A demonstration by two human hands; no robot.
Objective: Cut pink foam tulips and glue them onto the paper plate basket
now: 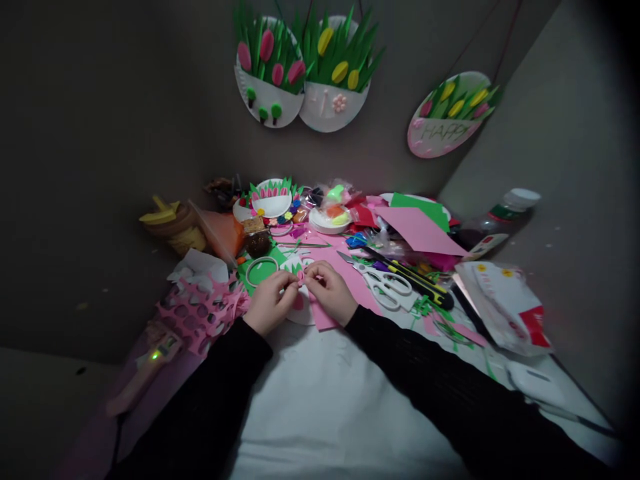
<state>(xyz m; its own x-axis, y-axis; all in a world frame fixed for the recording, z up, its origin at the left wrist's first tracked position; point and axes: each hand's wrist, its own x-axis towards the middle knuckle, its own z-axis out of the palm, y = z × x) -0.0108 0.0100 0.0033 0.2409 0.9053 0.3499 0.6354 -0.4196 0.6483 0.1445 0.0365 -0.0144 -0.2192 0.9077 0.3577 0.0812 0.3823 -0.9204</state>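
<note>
While pinched between both sets of fingertips, small pink foam piece point(301, 283) sits dead centre above white paper plate point(300, 312) on the bench point(330, 400). Left hand point(270, 301) closed narrow on it from 9 o'clock, right hand point(330, 291) closed narrow from 3 o'clock; equally near, fingertips almost meeting. Long axis of the piece too small to tell. At 2 o'clock of the right hand, white-handled scissors point(385, 283), blades toward 10 o'clock. At 8 o'clock of the left hand, pink foam sheet full of cut-out holes point(200, 313). At 11 o'clock, pale ring point(262, 271).
</note>
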